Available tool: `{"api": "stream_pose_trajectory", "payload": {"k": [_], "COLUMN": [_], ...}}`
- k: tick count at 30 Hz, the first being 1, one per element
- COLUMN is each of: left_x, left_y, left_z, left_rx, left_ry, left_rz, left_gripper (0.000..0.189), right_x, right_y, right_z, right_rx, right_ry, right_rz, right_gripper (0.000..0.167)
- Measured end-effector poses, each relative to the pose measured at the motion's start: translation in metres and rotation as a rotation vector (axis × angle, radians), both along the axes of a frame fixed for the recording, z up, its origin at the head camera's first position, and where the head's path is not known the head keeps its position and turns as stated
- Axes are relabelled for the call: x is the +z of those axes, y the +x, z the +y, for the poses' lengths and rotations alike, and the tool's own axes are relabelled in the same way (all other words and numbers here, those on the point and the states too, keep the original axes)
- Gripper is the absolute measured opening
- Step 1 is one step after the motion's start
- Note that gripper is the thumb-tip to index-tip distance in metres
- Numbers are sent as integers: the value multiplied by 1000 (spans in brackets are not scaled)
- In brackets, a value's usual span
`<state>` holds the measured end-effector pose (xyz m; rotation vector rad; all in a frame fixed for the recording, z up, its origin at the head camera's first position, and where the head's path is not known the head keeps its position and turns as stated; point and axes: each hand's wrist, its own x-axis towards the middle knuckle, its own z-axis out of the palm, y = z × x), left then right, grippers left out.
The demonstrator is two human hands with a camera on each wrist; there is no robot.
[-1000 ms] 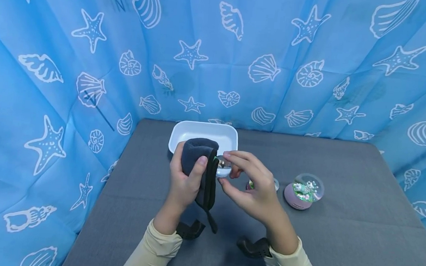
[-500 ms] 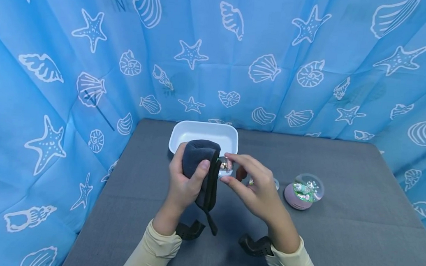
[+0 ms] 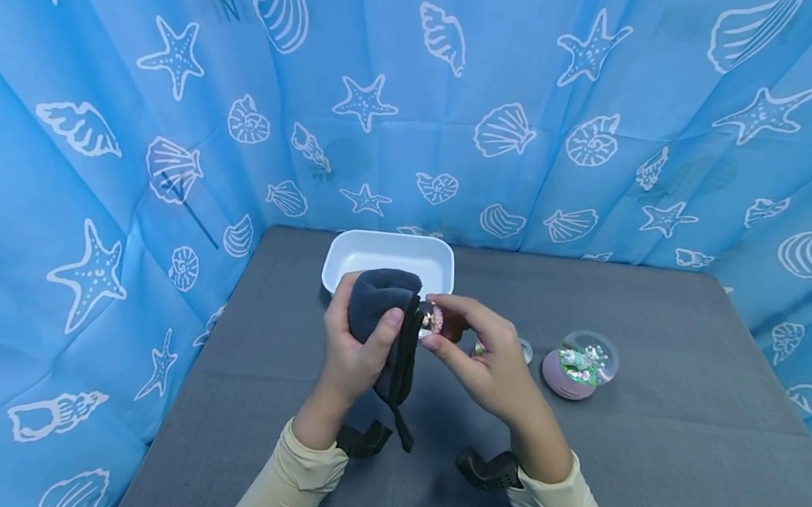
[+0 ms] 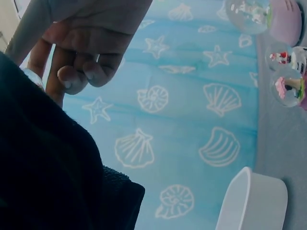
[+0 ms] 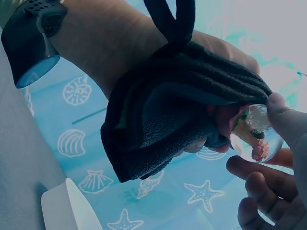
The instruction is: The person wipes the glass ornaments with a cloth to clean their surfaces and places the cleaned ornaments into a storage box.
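Note:
In the head view my left hand [image 3: 357, 344] grips a folded dark blue-grey towel [image 3: 377, 302] with a hanging loop, its thumb pressed on the near side. A small snow globe [image 3: 432, 320] pokes out of the towel's right side. My right hand [image 3: 487, 353] pinches its clear dome between thumb and fingers. The right wrist view shows the dome [image 5: 256, 136] lying sideways, a pink blossom and brown figure inside, its base tucked into the towel folds. Dark towel fills the lower left of the left wrist view, where the right hand [image 4: 91, 48] appears above it.
A white rectangular tub [image 3: 331, 260] stands at the table's back, behind the towel. Right of the hands sits a larger snow globe [image 3: 570, 379] with a pink base. Small snow globes [image 4: 288, 88] stand close together, mostly hidden behind the right hand in the head view.
The small snow globe has turned in the right fingers, so the pink inside the dome now shows. Both hands and the towel have shifted very slightly right and nearer.

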<state>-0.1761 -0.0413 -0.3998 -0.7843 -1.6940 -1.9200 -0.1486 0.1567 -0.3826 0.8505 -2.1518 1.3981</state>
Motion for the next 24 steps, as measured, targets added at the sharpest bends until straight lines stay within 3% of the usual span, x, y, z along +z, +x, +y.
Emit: {"api": "stream_pose_trajectory", "payload": {"k": [5, 10, 16, 24], "left_x": [-1, 0, 1, 1], "left_y": [-2, -3, -3, -2], "left_z": [-2, -3, -4, -5], "left_rx": [6, -8, -79, -54], "left_ry": [-10, -29, -70, -55], "left_rz": [-24, -76, -154, -152], "left_gripper": [48, 45, 40, 34], "right_x": [1, 0, 1, -1], "right_y": [0, -2, -3, -6], "right_z": [-1, -3, -2, 0], "right_rx": [28, 53, 47, 29], "right_ry": [3, -10, -22, -33], "right_rz": [35, 140, 246, 201], "right_gripper": [46, 47, 48, 41]}}
